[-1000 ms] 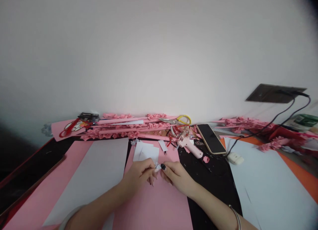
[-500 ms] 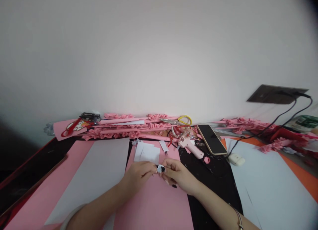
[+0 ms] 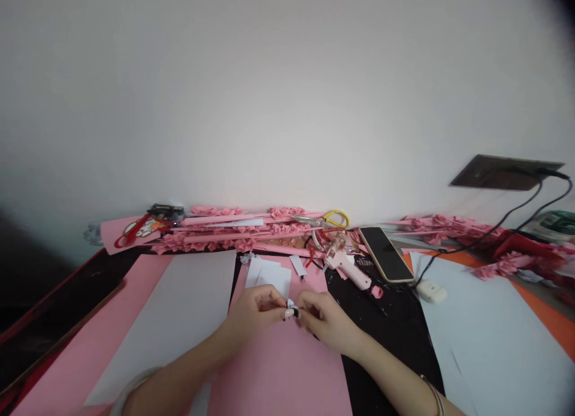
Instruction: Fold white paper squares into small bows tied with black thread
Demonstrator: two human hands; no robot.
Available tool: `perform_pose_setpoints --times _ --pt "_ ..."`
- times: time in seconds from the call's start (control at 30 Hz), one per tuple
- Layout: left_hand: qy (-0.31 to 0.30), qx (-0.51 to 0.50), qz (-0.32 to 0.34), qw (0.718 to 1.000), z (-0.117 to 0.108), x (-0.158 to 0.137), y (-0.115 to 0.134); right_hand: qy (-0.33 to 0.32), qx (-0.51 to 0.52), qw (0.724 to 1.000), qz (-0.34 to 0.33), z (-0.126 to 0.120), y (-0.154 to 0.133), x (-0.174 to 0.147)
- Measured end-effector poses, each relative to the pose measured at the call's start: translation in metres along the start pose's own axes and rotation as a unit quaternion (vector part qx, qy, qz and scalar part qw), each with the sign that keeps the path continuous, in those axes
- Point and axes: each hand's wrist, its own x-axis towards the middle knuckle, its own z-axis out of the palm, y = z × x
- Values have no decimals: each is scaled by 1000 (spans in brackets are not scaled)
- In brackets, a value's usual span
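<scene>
Between my fingertips is a small folded piece of white paper (image 3: pixel 291 304), mostly hidden by them. My left hand (image 3: pixel 255 308) pinches it from the left, thumb and forefinger closed. From the right, my right hand (image 3: pixel 326 320) pinches it too, its dark-painted thumbnail against the paper. Both hands are over a pink paper sheet (image 3: pixel 283 368). Just beyond them lie small white paper pieces (image 3: pixel 274 278), and a narrow white slip (image 3: pixel 297 265) is to their right.
A pink glue gun (image 3: pixel 350 269) and a phone (image 3: pixel 386 254) lie right of my hands. Scissors (image 3: pixel 330 219) rest on pink paper flower stems (image 3: pixel 224 236) along the wall. A white earbud case (image 3: pixel 431 290) is on large white sheets (image 3: pixel 498 332). Cables run from a wall socket (image 3: pixel 498 171).
My fingers have shifted around the white paper piece: my left thumb now reaches forward along it, and my right fingers have curled in. The view has moved slightly.
</scene>
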Motion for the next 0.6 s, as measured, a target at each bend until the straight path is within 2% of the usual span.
perform_pose_setpoints --times 0.23,0.43,0.6 --pt "7 34 27 999 2 -1 -1 10 -97 993 -62 2 -3 -2" --pt "18 65 38 997 2 -2 3 21 -124 990 -56 4 -2 -1" --pt "23 129 50 990 1 -4 2 20 -122 991 -45 5 -1 -2"
